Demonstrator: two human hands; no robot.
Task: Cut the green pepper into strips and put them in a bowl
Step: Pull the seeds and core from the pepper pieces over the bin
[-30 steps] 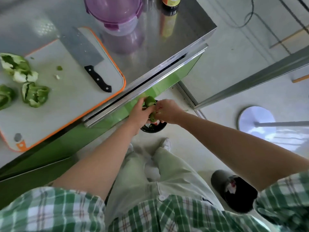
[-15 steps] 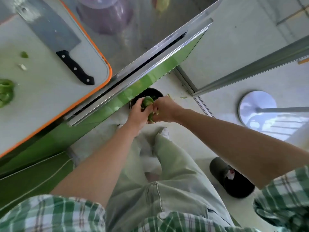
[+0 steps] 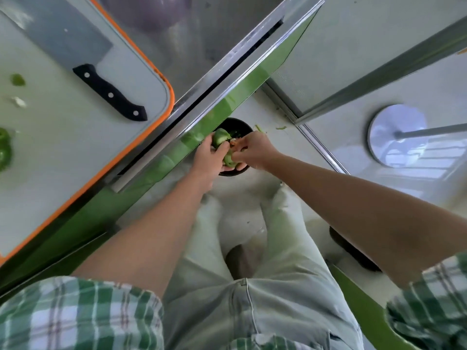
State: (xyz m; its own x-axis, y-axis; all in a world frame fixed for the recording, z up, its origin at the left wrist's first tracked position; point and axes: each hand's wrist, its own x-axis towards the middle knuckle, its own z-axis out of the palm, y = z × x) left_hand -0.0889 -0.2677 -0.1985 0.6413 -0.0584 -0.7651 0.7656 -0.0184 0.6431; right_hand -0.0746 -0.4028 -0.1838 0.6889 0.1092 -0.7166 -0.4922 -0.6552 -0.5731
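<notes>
One green pepper piece (image 3: 220, 139) is held over the round black bin (image 3: 238, 126) on the floor. The left hand (image 3: 208, 161) grips it, and the right hand (image 3: 254, 151) pinches at its inside. Two green scraps (image 3: 280, 127) lie beside the bin. The single orange-rimmed white cutting board (image 3: 75, 137) carries one black-handled steel cleaver (image 3: 111, 95) and another green pepper chunk (image 3: 4, 150) (cut off by the edge). Both hands remain over the bin, as they were half a second ago.
</notes>
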